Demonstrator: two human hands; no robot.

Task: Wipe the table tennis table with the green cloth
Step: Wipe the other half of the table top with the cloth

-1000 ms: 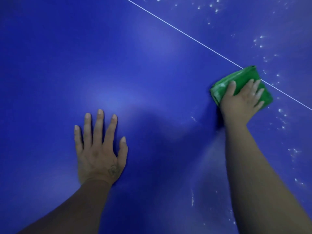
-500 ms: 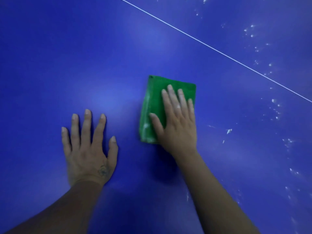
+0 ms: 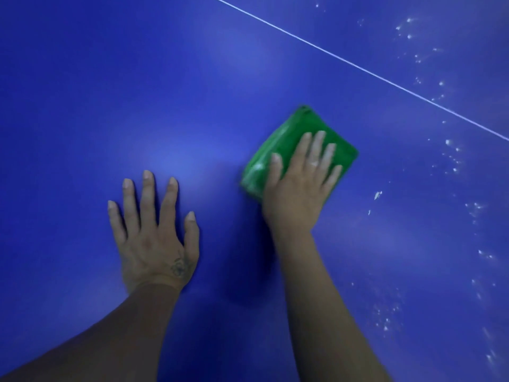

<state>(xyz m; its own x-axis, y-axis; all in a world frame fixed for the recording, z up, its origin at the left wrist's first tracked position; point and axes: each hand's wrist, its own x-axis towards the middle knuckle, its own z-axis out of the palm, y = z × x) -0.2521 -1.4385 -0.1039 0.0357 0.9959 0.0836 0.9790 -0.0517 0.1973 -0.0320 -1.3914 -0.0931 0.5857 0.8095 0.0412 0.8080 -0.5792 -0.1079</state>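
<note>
Pressing down on a folded green cloth (image 3: 286,139), the person's right hand (image 3: 298,186) lies flat with its palm over the near half of the cloth. Its fingers (image 3: 319,150) are straight and slightly spread, pointing away and a little to the right, and the thumb rests along the cloth's left side. Nothing is gripped; the hand only bears down on the fabric. The cloth lies on the blue table tennis table (image 3: 137,78), to the right of the middle of the view, turned so that one corner points away from the person. It lies well short of the thin white line (image 3: 358,66) that runs diagonally across the upper right. The left hand (image 3: 154,232) is spread flat on the bare table surface to the left of the cloth, apart from it, fingers straight and holding nothing. White specks (image 3: 451,155) are scattered over the table on the right. One second ago the cloth lay against the white line; half a second ago it was nearer the left hand and lay squarer to the person. Since then it has turned and shifted slightly rightward, while the left hand has stayed planted on the table.
</note>
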